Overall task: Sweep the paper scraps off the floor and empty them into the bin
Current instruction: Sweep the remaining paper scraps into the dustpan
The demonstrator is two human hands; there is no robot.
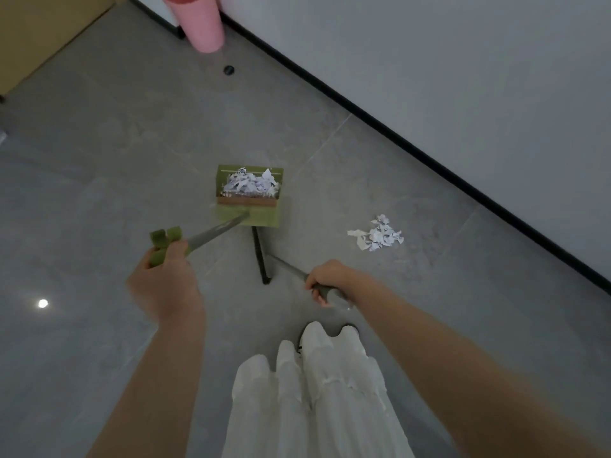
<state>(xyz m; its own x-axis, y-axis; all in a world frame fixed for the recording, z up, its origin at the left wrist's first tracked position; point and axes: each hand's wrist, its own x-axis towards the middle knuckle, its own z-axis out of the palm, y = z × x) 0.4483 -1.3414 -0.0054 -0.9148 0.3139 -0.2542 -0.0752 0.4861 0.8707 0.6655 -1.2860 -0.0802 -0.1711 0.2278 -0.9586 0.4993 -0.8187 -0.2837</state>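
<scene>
So the person is standing over a green dustpan point(248, 193) that's sitting on the grey tile floor point(115, 153), and I'm using that dustpan as the reference for everything else. It's holding a heap of torn white paper scraps point(250, 184), some with dark print on them, but the print is way too small and blurry to read. No brand or label is showing anywhere on the pan either.

The left hand point(165, 282) is gripping the green top end of the dustpan's metal handle point(216, 232), fingers curled round it, the handle running up and right into the pan. The right hand point(325, 280) is wrapping its fingers around the broom handle point(291, 267), and the dark broom point(261, 256) head is sitting just below the dustpan, closer to the person.

A second little pile of scraps point(378, 238) is lying on the floor off to the right of the dustpan, well apart from it, near the black baseboard point(396, 137) of the white wall. The pink bin point(200, 23) is standing far beyond the dustpan, up by the wall corner, with a small black round thing point(228, 70) on the floor between them. White trousers point(317, 391) are showing below the dustpan.
</scene>
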